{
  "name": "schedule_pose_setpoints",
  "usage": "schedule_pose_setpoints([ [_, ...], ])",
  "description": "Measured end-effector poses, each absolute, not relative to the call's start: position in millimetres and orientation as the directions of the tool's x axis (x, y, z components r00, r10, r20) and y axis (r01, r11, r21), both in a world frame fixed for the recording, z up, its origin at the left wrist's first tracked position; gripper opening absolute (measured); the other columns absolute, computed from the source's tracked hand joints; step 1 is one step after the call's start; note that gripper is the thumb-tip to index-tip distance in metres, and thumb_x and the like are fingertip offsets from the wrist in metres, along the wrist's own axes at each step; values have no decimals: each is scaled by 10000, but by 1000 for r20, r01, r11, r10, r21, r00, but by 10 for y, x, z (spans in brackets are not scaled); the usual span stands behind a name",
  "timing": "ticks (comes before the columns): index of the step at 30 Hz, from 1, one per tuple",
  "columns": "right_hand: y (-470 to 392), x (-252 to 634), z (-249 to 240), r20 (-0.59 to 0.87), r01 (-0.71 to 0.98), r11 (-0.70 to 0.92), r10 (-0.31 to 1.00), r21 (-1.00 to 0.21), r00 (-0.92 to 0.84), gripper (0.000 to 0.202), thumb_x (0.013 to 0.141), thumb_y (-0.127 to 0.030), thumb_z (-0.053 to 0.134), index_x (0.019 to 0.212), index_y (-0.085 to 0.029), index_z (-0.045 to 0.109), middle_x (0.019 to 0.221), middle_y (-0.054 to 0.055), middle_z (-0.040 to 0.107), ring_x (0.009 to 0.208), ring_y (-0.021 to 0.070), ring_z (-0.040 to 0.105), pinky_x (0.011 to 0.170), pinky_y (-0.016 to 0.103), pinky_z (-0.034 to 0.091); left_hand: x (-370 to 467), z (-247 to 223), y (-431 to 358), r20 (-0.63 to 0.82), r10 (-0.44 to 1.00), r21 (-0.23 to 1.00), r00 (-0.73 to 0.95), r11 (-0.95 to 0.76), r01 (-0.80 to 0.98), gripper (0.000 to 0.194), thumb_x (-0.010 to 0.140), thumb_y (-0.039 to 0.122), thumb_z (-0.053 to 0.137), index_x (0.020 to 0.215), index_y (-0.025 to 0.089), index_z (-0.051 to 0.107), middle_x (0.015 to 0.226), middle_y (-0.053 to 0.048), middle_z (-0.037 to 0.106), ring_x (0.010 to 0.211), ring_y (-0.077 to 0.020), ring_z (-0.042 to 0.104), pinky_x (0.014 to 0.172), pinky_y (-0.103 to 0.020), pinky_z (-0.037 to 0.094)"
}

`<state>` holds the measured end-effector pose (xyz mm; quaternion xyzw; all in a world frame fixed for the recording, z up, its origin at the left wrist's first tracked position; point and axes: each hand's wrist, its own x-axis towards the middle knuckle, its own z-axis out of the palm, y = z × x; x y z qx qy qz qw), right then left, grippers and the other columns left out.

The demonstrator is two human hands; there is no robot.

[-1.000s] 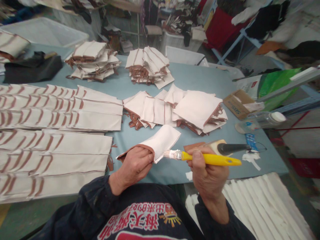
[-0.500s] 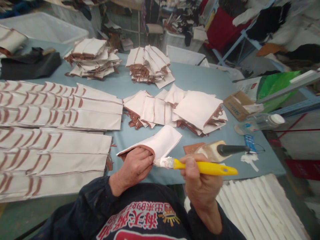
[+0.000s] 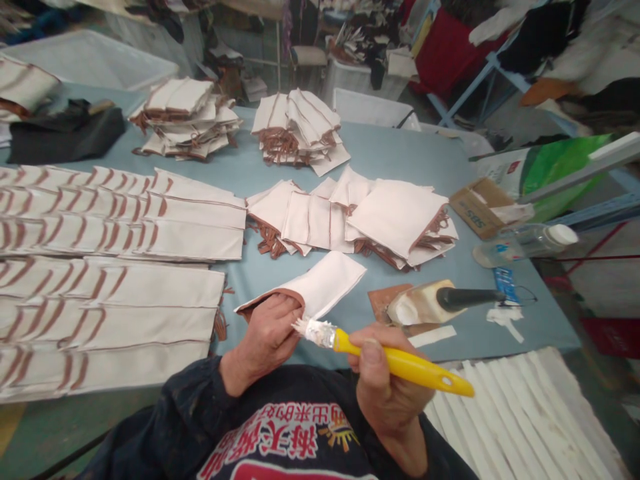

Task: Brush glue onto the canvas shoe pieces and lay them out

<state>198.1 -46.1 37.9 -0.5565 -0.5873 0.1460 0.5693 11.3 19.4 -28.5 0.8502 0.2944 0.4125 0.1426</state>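
Observation:
My left hand (image 3: 265,343) grips the brown-edged opening of a white fabric piece (image 3: 333,283), with its fingertips partly hidden at the brown edge. My right hand (image 3: 393,390) is wrapped round the yellow handle of a brush (image 3: 405,365). White paste coats the bristles, which point left and sit right beside my left fingers at the piece's edge. Behind the brush, a pale container (image 3: 417,308) holding something white lies on a brown patch, and a tool with a black handle (image 3: 470,298) rests on it.
Long overlapping rows of white pieces (image 3: 190,227) cover the table's left side. Stacks of similar pieces (image 3: 400,220) stand beyond my hands. On the right are a cardboard box (image 3: 477,210), a clear bottle (image 3: 525,245) and white strips (image 3: 520,407) at the lower edge.
My right hand has moved slightly left and down, and the brush has tilted, its handle end lower. The bristles have shifted left along the brown edge. The container is less covered now.

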Motion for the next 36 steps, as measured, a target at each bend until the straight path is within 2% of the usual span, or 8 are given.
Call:
schedule_pose_setpoints([
  [4,-324,2053,269,465,407,292,768,-866,440,233,1054,-292,599,862,-219,709,582,-56,642,426,114,583,449,220,510,173,-241,173,619,635,507,461,-772,382,254,949,-6,515,923,201,660,804,-68,735,777,-221,675,723,-351,558],
  [10,-362,2100,281,273,257,188,896,-948,352,320,1052,-374,606,812,-199,723,527,-46,610,380,115,554,387,205,469,207,-238,137,631,639,526,441,-770,363,278,914,-16,499,806,220,601,745,-43,686,726,-210,639,687,-349,531],
  [13,-335,2186,320,239,158,190,882,-969,406,347,1045,-403,635,776,-197,706,511,-49,603,356,105,531,352,186,426,211,-229,114,615,655,538,440,-756,373,283,913,-22,488,819,217,606,736,-37,674,726,-207,636,693,-350,533],
  [17,-237,2207,305,207,77,196,827,-978,522,371,1021,-460,661,756,-201,672,488,-61,576,357,106,526,377,198,454,247,-200,81,602,674,546,428,-738,396,282,932,-28,501,885,208,647,738,-26,672,738,-206,636,705,-341,531],
  [22,-312,2109,255,108,-16,124,915,-992,390,373,1019,-476,649,776,-196,692,486,-50,592,368,114,555,373,190,444,303,-207,38,641,656,544,398,-755,367,284,912,-22,520,788,230,558,697,-5,617,686,-194,581,675,-334,486],
  [27,-338,2212,224,56,-67,103,865,-992,498,415,993,-540,669,756,-200,673,478,-51,580,368,113,543,372,192,441,334,-199,-19,571,727,588,382,-687,427,280,942,-24,491,866,221,603,740,-12,618,724,-194,581,699,-323,485],
  [31,-329,2269,184,-48,-137,8,914,-991,404,484,945,-640,702,747,-200,671,456,-48,553,364,131,538,355,211,419,371,-178,-97,571,744,588,347,-665,460,274,930,-1,498,789,226,556,709,-7,595,688,-185,565,657,-311,454],
  [36,-302,2321,81,-118,-185,-38,887,-982,447,547,890,-721,739,746,-198,669,458,-45,539,391,138,542,403,233,463,451,-190,-177,540,767,619,348,-642,453,286,915,-12,480,913,222,645,821,-47,708,779,-204,648,725,-318,507],
])
